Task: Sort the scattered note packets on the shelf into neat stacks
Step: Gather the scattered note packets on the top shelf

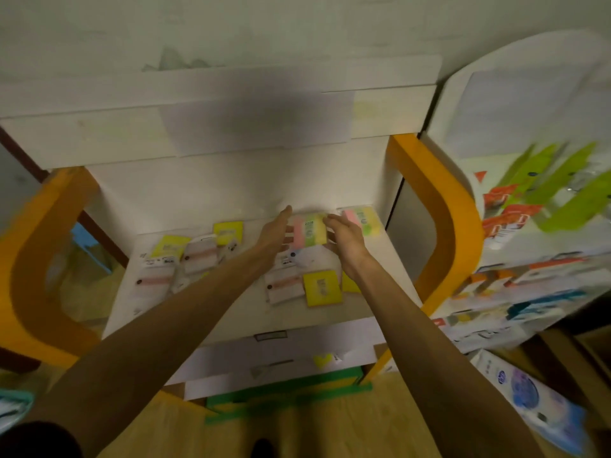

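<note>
Left hand and right hand grip one striped packet between them; four yellow packets lie scattered.

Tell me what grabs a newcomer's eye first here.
Both bare arms reaching in: the left hand and right hand grip a pink-green-yellow striped packet at the back of the white shelf. Next, the orange frame around the shelf, and yellow packets scattered among clear ones across it.
</note>
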